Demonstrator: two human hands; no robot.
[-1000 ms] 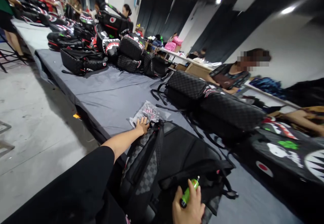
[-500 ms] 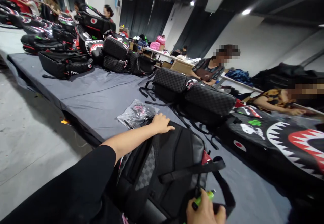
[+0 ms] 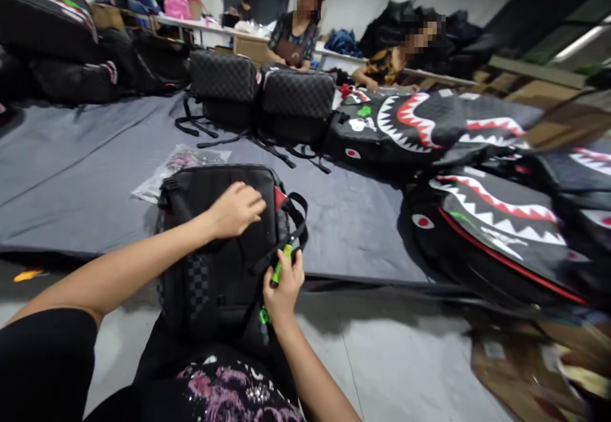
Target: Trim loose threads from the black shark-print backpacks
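Note:
A black backpack (image 3: pixel 224 269) with checkered side trim lies on the cloth-covered table at its near edge, its padded back and straps facing up. My left hand (image 3: pixel 237 209) is over the upper part of its back panel, fingers loosely bent with no object visible in them. At the bag's right side, my right hand (image 3: pixel 285 285) grips a small green and black tool (image 3: pixel 282 264), its exact kind unclear. A black strap (image 3: pixel 300 209) loops up beside that hand, near a red patch (image 3: pixel 280 198) on the bag. Behind the bag lies a clear plastic bag (image 3: pixel 179 161).
Checkered backpacks (image 3: pixel 299 94) stand along the far side of the grey cloth (image 3: pixel 353 231). Shark-mouth backpacks (image 3: pixel 501 237) pile up on the right. Two people (image 3: pixel 292 34) sit beyond. A cardboard box (image 3: pixel 515 371) is on the floor at the lower right.
The view has swung right, bringing more shark-mouth backpacks in. My left hand has moved from the backpack's top edge onto its back panel. My right hand still holds the green tool.

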